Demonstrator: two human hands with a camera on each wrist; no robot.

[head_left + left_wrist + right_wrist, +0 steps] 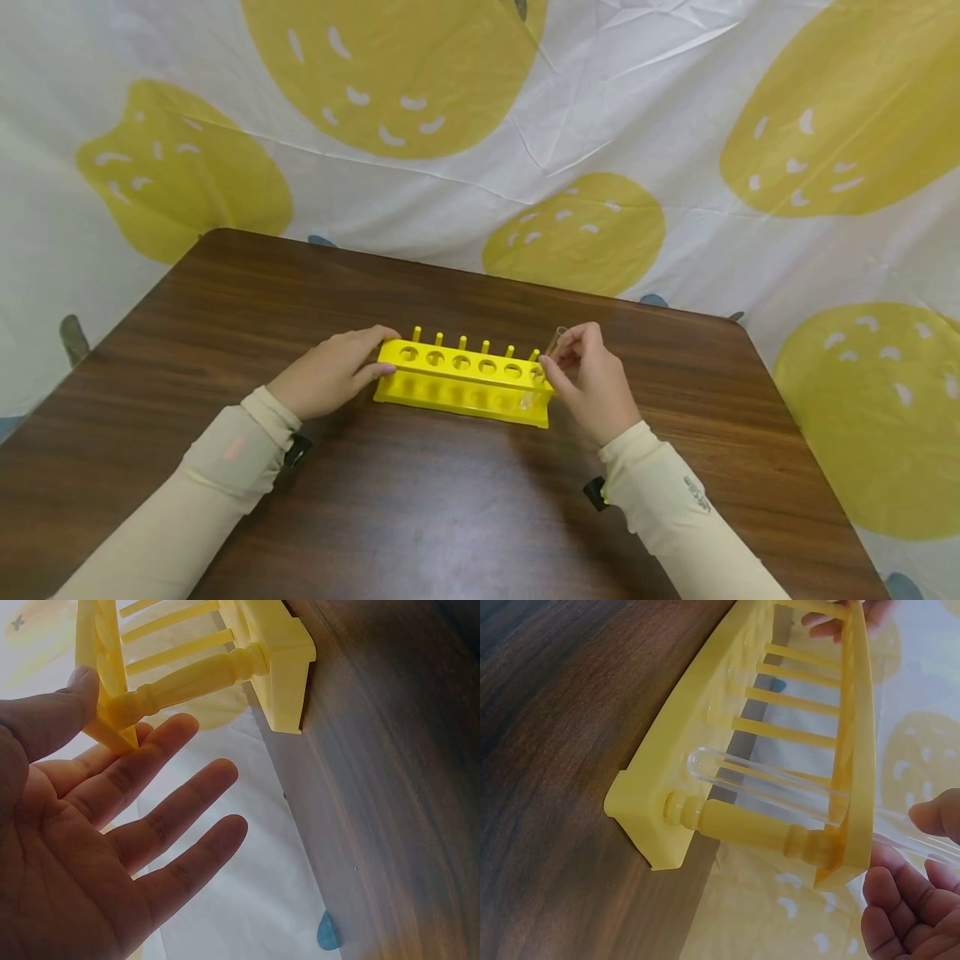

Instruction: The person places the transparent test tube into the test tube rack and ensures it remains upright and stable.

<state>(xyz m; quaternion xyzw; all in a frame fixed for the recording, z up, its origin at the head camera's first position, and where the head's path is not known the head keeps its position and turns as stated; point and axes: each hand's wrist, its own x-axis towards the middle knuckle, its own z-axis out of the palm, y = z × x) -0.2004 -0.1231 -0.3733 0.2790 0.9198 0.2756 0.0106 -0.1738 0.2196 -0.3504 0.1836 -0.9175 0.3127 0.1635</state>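
Observation:
A yellow test tube rack (450,405) stands on the table, with a row of round holes in its top and short pegs along its back. My left hand (330,372) grips the left end of its top bar between thumb and fingers; the other fingers (191,847) extend loosely in the left wrist view. At the right end, my right hand (597,385) pinches the upper part of a clear glass test tube (769,787). The tube passes through the end hole of the top bar, its rounded bottom close over the rack's base in the right wrist view.
The dark wood table (360,517) has rounded far corners and lies under both arms. Behind it hangs a white cloth (420,196) printed with yellow lemons. A small black device (297,450) sits at the left wrist, another black device (595,493) at the right.

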